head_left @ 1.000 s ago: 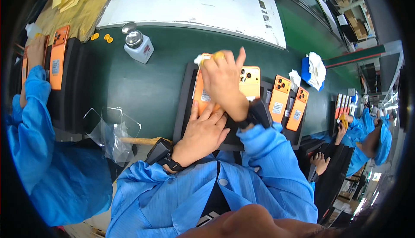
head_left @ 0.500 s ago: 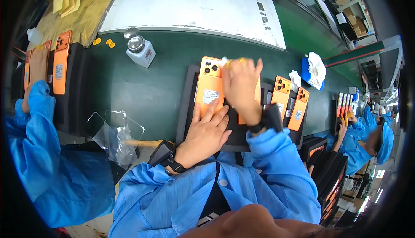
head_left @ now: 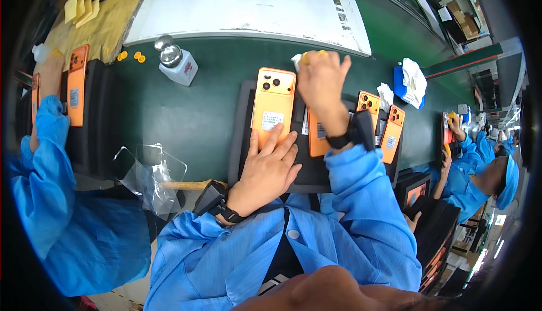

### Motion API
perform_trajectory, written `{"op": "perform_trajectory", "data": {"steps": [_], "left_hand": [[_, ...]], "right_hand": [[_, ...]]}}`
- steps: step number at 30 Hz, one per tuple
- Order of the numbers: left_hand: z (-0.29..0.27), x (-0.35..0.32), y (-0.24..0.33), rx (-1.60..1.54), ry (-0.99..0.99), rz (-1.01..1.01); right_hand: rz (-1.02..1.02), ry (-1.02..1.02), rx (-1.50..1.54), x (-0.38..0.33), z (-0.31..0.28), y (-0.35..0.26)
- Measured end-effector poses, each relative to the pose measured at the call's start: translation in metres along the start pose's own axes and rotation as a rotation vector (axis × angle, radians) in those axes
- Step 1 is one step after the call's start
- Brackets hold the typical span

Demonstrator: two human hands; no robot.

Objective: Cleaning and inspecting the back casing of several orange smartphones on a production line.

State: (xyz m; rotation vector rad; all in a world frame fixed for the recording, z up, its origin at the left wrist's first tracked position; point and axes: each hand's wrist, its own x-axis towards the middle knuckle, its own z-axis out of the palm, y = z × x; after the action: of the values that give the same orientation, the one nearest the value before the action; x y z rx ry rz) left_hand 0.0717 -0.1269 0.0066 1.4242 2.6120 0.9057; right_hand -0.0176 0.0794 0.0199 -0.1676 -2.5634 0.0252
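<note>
My left hand (head_left: pixel 266 167) lies flat with fingers spread over the lower end of an orange phone (head_left: pixel 274 99), which rests back side up on a black foam tray (head_left: pixel 246 105). A white label and a block of three lenses show on the phone. Above and right of it, my right hand (head_left: pixel 323 82) is closed on a crumpled white wipe (head_left: pixel 296 60), with yellow finger cots at its fingertips. Under my right wrist lies another orange phone (head_left: pixel 318 136), partly hidden. Two more orange phones, one (head_left: pixel 368 101) beside the other (head_left: pixel 393 133), sit at the tray's right.
A white pump bottle (head_left: pixel 179 67) and yellow finger cots (head_left: pixel 137 55) stand to the left on the green table. At right is a blue box of white wipes (head_left: pixel 414 82). A clear plastic bag (head_left: pixel 152 184) hangs at the near edge. Co-workers handle phones on both sides.
My right hand has moved up and right with the wipe, off the phone's lens corner. My left hand stays on the phone. The whole view has shifted slightly.
</note>
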Motion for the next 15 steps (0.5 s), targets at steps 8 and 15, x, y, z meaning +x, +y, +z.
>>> {"op": "perform_trajectory", "data": {"steps": [8, 15], "left_hand": [[0.002, 0.003, -0.001, -0.028, 0.003, -0.023], [-0.001, 0.006, -0.004, -0.079, -0.002, -0.038]], "right_hand": [[-0.226, 0.11, 0.21, -0.011, -0.009, -0.014], [-0.187, 0.044, 0.045, -0.046, -0.018, -0.036]]}}
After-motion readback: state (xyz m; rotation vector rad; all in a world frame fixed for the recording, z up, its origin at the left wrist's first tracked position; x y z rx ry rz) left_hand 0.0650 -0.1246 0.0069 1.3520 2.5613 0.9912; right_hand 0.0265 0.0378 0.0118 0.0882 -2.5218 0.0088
